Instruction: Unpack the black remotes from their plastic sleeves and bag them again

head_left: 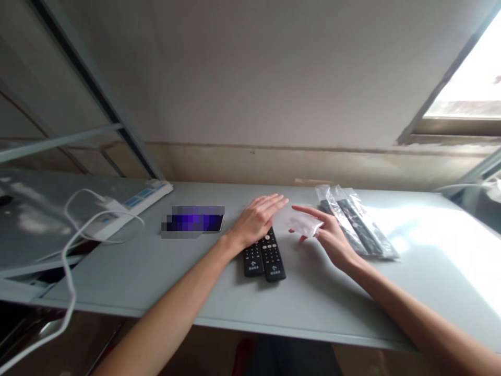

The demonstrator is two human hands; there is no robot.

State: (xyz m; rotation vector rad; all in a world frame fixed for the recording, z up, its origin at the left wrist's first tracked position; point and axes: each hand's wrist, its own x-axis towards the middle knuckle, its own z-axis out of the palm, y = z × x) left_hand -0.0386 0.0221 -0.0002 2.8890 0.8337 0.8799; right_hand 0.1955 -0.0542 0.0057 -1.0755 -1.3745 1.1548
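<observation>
Your left hand (258, 218) covers the upper ends of two black remote controls (274, 261) on the desk (156, 277).
Its fingers stretch out flat, ungripped; your right hand (326, 235) pinches crumpled translucent plastic (307, 224) between them and the bagged remotes (358, 222).

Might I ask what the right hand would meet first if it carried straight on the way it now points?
The right hand would probably meet the left hand first, though this one view leaves their relative depth unclear.
</observation>
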